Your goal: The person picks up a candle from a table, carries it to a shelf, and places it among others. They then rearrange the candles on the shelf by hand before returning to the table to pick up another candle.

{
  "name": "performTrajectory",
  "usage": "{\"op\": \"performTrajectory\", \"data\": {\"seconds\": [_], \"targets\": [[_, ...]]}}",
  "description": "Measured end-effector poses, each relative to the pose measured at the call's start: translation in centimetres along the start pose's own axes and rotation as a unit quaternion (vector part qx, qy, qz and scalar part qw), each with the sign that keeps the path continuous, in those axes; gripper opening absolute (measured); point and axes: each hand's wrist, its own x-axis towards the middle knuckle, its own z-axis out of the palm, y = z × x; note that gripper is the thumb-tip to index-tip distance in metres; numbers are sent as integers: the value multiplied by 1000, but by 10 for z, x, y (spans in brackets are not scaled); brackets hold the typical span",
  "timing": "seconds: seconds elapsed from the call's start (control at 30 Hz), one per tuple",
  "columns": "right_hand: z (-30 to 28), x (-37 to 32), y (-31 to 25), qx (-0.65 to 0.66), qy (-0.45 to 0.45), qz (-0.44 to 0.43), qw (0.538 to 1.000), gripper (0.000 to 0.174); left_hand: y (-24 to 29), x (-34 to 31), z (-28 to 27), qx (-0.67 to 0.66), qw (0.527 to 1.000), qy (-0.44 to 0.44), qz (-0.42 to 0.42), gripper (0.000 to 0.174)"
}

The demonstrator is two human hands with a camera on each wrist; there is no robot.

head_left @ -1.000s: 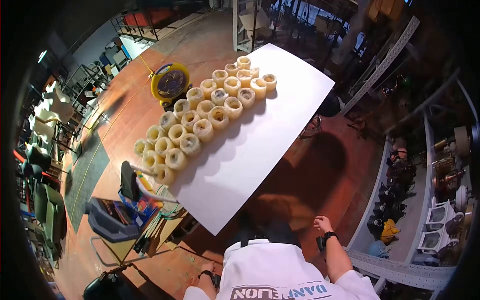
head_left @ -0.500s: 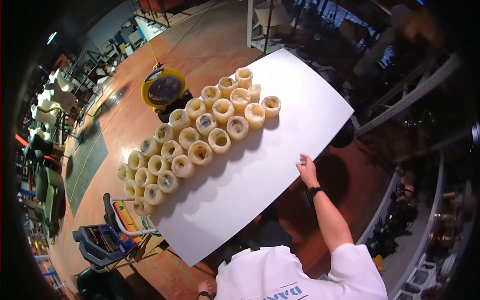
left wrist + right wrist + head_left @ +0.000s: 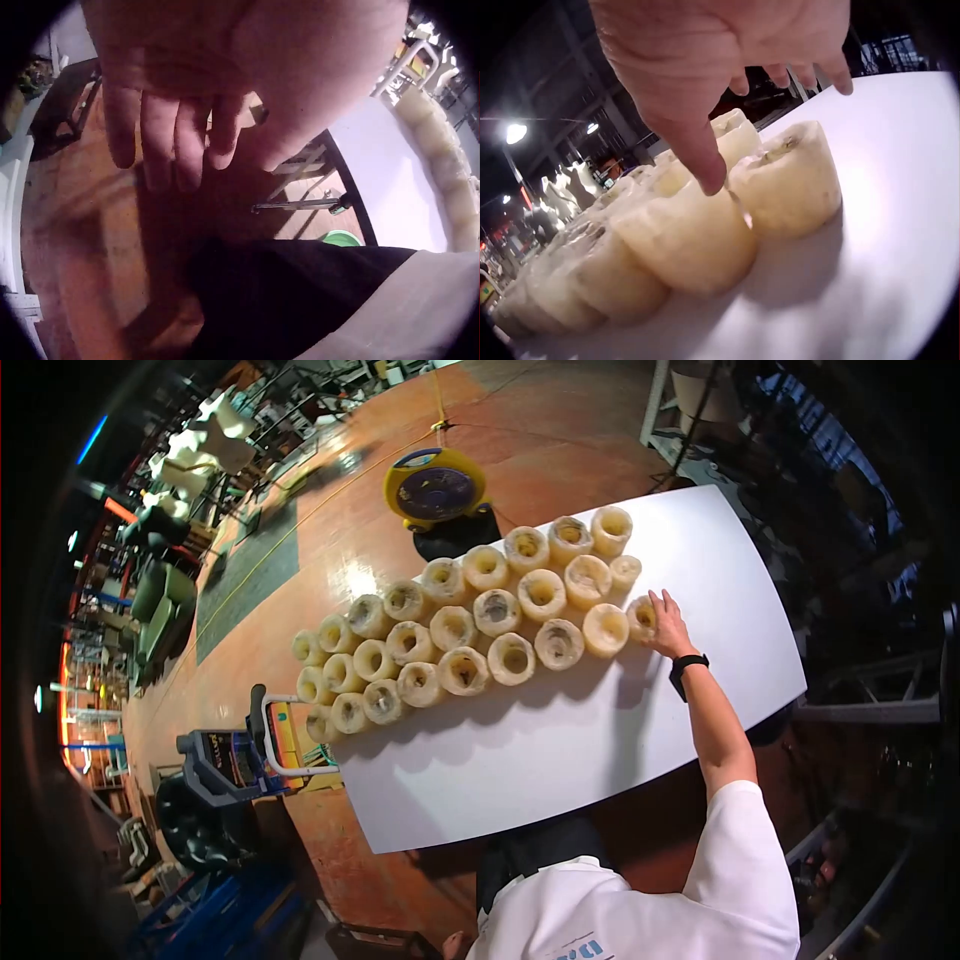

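Hollow cream-coloured wax candles (image 3: pixel 463 670) stand upright in packed rows on a white table (image 3: pixel 520 760). My right hand (image 3: pixel 670 628) is over the end candle (image 3: pixel 641 618) at the right of the front row. In the right wrist view, my thumb (image 3: pixel 705 161) points down beside the rim of the neighbouring candle (image 3: pixel 694 240), and the other fingers reach out above the end candle (image 3: pixel 791 184), spread apart. Low at my side hangs my left hand (image 3: pixel 232 82), its fingers loose with nothing in them; the head view catches only a sliver of it.
Beyond the table's far edge stands a yellow cable reel (image 3: pixel 436 490). A white-tubed handle (image 3: pixel 272 735) and a dark grey case (image 3: pixel 215 765) are by the left end. Chairs and shelving line the surroundings; a green bowl (image 3: pixel 341 238) sits under the table.
My right hand has risen from beside my body, across the table's near edge, to the end candle. The head view has turned and come closer to the table. The candles keep their arrangement.
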Motion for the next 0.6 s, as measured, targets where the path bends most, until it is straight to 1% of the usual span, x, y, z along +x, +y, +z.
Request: {"op": "performTrajectory", "data": {"seconds": [0.03, 0.07, 0.13, 0.2, 0.23, 0.27, 0.3, 0.33, 0.4, 0.43, 0.47, 0.5, 0.53, 0.57, 0.6], "targets": [[1, 7, 2, -1, -5, -10, 1000, 106, -12, 0, 6, 4, 1000, 5, 3, 25], [2, 10, 2, -15, -30, -11, 999, 107, -24, -2, 15, 7, 1000, 10, 5, 24], [9, 14, 6, -34, -65, -25, 997, 108, -61, -9, 33, 12, 1000, 21, 3, 23], [14, 16, 9, 7, -27, -11, 1000, 108, -96, -16, 56, 14, 999, 31, 5, 22], [14, 15, 6, -14, -11, -7, 1000, 103, -112, -15, 69, 16, 999, 35, 9, 22], [16, 11, 6, -17, -13, -16, 1000, 103, -131, -10, 83, 20, 999, 38, 15, 21], [19, 6, 5, -7, 6, 26, 1000, 99, -149, -6, 96, -141, 988, 10, -61, 26], [23, -2, 7, 4, 28, 70, 997, 96, -150, -7, 99, -148, 987, 10, -61, 26], [35, -29, 19, 3, 95, 82, 992, 91, -146, -10, 101, -124, 991, -32, -38, 28], [38, -47, 23, -1, 109, 56, 992, 89, -141, -14, 101, -120, 991, -45, -26, 29], [50, -68, 37, 26, 177, 8, 984, 86, -125, -27, 98, -122, 991, -49, -18, 31], [60, -88, 48, 3, 192, -37, 981, 79, -123, -37, 96, -129, 991, -43, -12, 32], [42, -114, 29, 154, 68, 4, 986, 68, -131, -32, 101, -204, 977, -45, -45, 33], [18, -150, -21, 176, 51, -8, 983, 57, -131, -35, 101, -285, 955, -41, -74, 34], [20, -178, -37, 227, 41, -3, 973, 51, -131, -37, 101, -298, 946, -20, -129, 33]]}}
